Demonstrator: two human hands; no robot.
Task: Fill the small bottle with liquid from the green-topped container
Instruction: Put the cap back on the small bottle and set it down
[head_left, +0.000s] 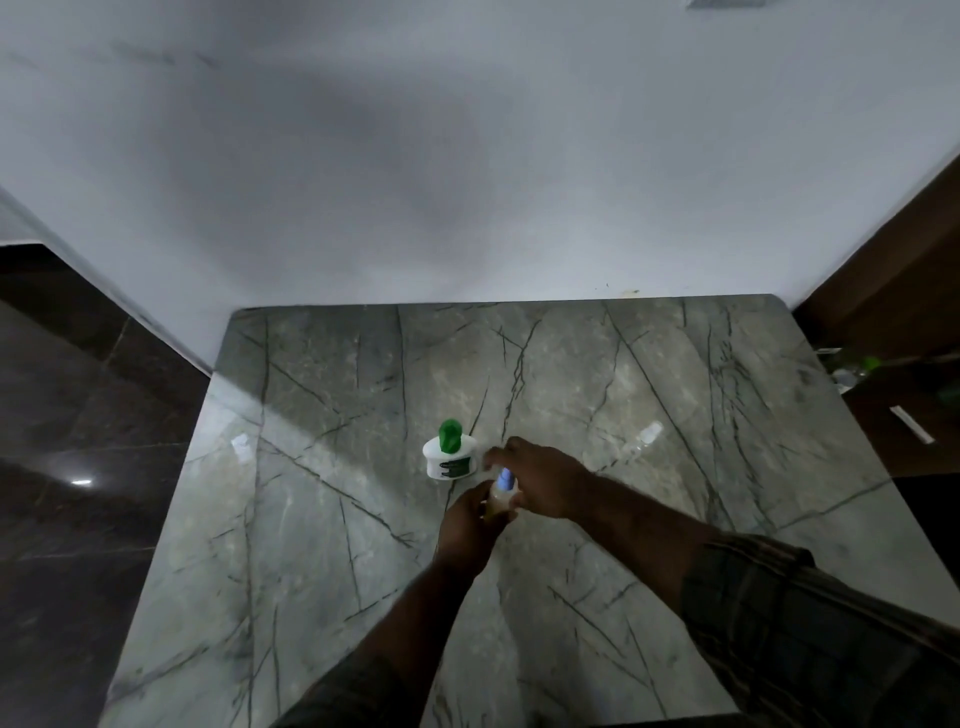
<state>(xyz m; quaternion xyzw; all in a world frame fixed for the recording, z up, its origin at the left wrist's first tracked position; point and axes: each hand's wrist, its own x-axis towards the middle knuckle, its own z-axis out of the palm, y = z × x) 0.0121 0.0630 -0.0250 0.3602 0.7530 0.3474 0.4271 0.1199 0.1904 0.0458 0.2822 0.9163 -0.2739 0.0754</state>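
The white container with a green top (449, 454) stands upright near the middle of the grey marble table (322, 519). Just to its right, my left hand (470, 522) grips the small bottle (500, 501), whose pale body shows between my fingers. The bottle carries a blue cap (505, 479). My right hand (540, 480) comes in from the right and closes around that cap. Motion blur hides the fingertips.
A white wall rises behind the table's far edge. Dark glossy floor tiles (78, 441) lie to the left. At the right stands a dark surface (904, 410) with a green-tinted item and a white strip. A brown panel stands behind it.
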